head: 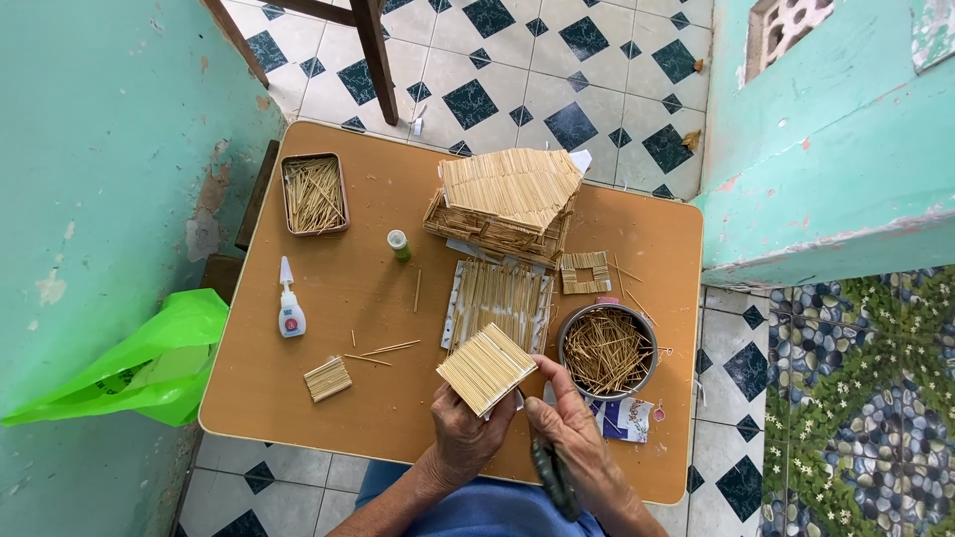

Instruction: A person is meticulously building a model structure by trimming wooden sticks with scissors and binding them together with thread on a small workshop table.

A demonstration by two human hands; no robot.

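Wooden stick panel was gripped by the left hand; the right hand, clasping a dark tool, steadied its edge.

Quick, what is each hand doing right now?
Left hand: closed on the square stick panel, holding it up from below.
Right hand: fingertips touch the panel's edge; it also grips a dark tool.

small brown table on tiled floor: stick tin far left, glue bottle left, stick house far centre, metal bowl right, possibly paper scraps near it.
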